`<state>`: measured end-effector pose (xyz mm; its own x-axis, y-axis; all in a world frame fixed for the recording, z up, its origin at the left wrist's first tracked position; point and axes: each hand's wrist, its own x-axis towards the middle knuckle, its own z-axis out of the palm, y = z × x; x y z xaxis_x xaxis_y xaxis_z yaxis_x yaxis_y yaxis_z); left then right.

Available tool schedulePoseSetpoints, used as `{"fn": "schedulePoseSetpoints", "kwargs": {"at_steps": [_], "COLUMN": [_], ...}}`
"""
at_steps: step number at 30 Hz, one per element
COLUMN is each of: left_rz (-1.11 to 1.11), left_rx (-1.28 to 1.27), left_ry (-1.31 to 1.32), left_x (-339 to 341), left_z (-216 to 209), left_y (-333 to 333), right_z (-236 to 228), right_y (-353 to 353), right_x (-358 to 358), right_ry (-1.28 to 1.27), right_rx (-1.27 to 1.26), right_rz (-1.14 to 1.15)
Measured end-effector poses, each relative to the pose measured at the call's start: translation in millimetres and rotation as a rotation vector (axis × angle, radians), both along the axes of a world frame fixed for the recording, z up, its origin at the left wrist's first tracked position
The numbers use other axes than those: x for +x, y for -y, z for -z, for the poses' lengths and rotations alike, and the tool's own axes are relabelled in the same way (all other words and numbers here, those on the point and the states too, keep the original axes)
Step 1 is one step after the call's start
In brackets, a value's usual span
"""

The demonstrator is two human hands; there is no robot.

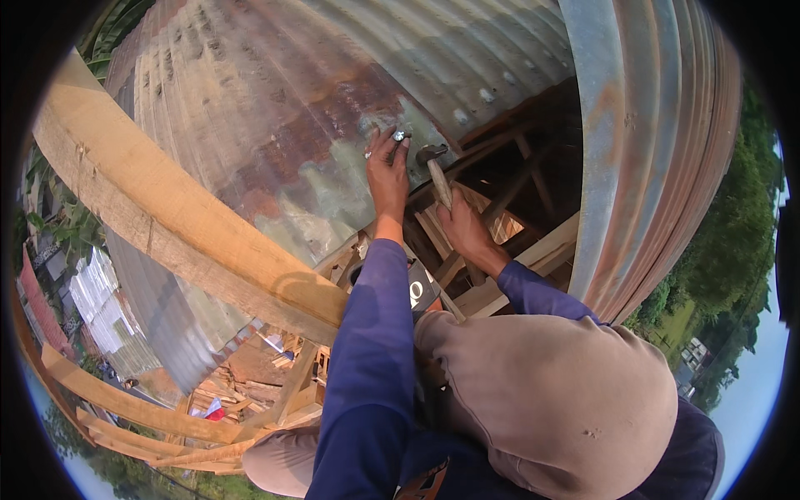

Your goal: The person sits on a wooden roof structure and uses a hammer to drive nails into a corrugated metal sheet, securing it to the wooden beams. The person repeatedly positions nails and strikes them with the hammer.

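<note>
My left hand (387, 179) is over the rusty corrugated metal sheet (308, 108), its fingers pinched round a small roofing nail (400, 136) with a shiny silver head. Another bright silver spot shows by the same hand's outer fingers, too small to name. In my right hand (468, 231) is a claw hammer (438, 177), gripped by its wooden handle. The hammer's dark head is just right of the left fingertips, near the sheet's lower edge. Whether the nail's point touches the sheet is hidden by the fingers.
A thick curved-looking timber beam (208, 221) crosses on the left. Beyond the sheet's edge, a dark opening shows wooden framing (500, 200) beneath. Another corrugated sheet (642, 142) rises at the right. Scrap wood (242, 387) lies far below, and my knee (558, 383) is close in front.
</note>
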<state>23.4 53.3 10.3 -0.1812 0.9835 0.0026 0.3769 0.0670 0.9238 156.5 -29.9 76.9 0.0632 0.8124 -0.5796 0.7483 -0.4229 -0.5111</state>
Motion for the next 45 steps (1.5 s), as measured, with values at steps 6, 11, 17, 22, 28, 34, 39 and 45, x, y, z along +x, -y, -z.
{"fn": "schedulePoseSetpoints", "kwargs": {"at_steps": [6,11,17,22,28,34,39,45], "left_rz": [-0.237,-0.676,-0.808,-0.751,-0.643,-0.623,-0.698,-0.711], "left_rx": [-0.314,-0.22,-0.246,-0.24,-0.331,-0.371,-0.368,-0.364], "left_ry": [0.418,0.348,0.375,0.459,0.41,0.391,0.484,0.478], "left_x": [-15.9,-43.0,-36.3,-29.8,-27.5,-23.6,-25.4,-26.4], "left_z": [-1.3,-15.7,-14.6,-14.8,-12.8,-12.9,-12.4,-23.2], "left_y": [-3.6,3.6,37.9,49.4,51.8,51.6,49.9,48.9], "right_z": [3.5,-8.2,-0.7,-4.2,-2.5,-1.1,10.4,8.6], "right_y": [10.6,5.1,6.4,4.1,6.0,7.9,14.2,-11.6], "right_x": [1.0,0.5,1.2,0.4,2.1,0.4,-1.7,-10.7], "right_ry": [-0.005,0.02,0.023,-0.017,-0.014,-0.069,-0.133,-0.094], "right_rx": [-0.003,-0.027,-0.002,-0.063,-0.048,-0.024,0.202,0.303], "right_rz": [0.011,0.007,-0.02,0.058,0.047,0.092,0.208,0.185]}}
